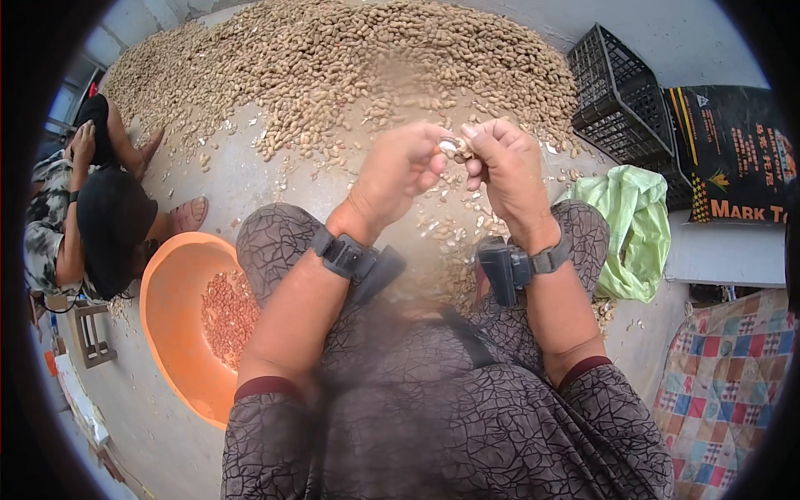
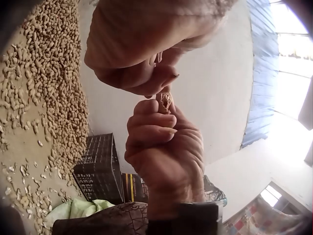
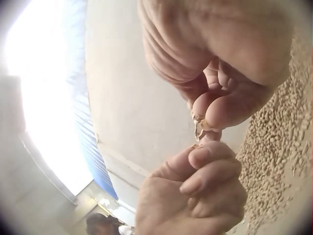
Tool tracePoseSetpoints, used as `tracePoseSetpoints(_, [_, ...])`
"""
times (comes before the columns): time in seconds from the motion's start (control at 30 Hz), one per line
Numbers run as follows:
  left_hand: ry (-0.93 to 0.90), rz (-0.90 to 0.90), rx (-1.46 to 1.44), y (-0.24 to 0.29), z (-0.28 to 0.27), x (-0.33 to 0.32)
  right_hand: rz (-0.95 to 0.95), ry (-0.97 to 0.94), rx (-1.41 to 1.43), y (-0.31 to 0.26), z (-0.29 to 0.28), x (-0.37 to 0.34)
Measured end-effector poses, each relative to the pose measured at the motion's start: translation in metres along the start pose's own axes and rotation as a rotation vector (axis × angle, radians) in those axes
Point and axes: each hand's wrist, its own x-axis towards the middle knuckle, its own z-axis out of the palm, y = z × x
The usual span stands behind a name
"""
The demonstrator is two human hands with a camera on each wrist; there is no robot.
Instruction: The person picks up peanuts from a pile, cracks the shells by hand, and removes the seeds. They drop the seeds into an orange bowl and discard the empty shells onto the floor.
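In front of the seated wearer's knees both hands meet at a cracked peanut shell (image 1: 454, 147). My right hand (image 1: 506, 158) pinches the shell between thumb and fingertips, with its other fingers curled. From the other side my left hand (image 1: 400, 167) grips its edge with thumb and forefinger. The left wrist view shows the rough, torn shell (image 2: 165, 102) standing up from the right hand (image 2: 164, 147). A pale, jagged opening in the shell (image 3: 198, 129) shows between the fingertips in the right wrist view. Its inside is mostly hidden by the fingers.
A large heap of unshelled peanuts (image 1: 358, 67) covers the floor ahead. An orange basin (image 1: 179, 333) with shelled red peanuts (image 1: 227, 317) stands at left, near another seated person (image 1: 62, 225). At right are a black crate (image 1: 621, 108), a green sack (image 1: 633, 233) and a black bag (image 1: 733, 150).
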Motion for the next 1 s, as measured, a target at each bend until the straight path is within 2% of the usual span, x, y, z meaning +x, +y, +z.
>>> tracePoseSetpoints(0.03, [0.027,0.001,-0.034,0.0,-0.001,0.0,0.0,-0.001,-0.001,0.0,-0.003,0.002])
tracePoseSetpoints(0.1, [0.056,0.031,0.052,-0.002,0.002,-0.002,0.088,-0.085,0.201,0.001,-0.006,0.004])
tracePoseSetpoints(0.23, [0.043,0.133,0.213,-0.007,0.004,0.001,0.126,-0.133,0.242,0.003,-0.004,0.004])
tracePoseSetpoints(0.33, [0.074,0.177,0.261,-0.008,0.005,0.001,0.153,-0.115,0.228,0.001,0.003,0.001])
tracePoseSetpoints(0.4, [0.096,0.185,0.3,-0.007,0.002,0.002,0.047,-0.105,0.055,-0.002,0.008,-0.001])
tracePoseSetpoints(0.43, [0.118,0.192,0.34,-0.006,0.001,0.002,0.047,-0.105,0.055,-0.003,0.009,-0.001])
tracePoseSetpoints(0.5, [0.117,0.183,0.343,-0.005,-0.002,0.002,-0.075,-0.096,-0.222,-0.004,0.01,-0.003])
tracePoseSetpoints(0.67, [0.106,0.117,0.265,-0.007,-0.001,0.0,-0.049,-0.095,-0.222,-0.008,0.012,-0.005])
tracePoseSetpoints(1.0, [0.126,0.241,0.32,-0.014,0.005,-0.003,-0.057,-0.097,-0.066,0.0,0.012,-0.007])
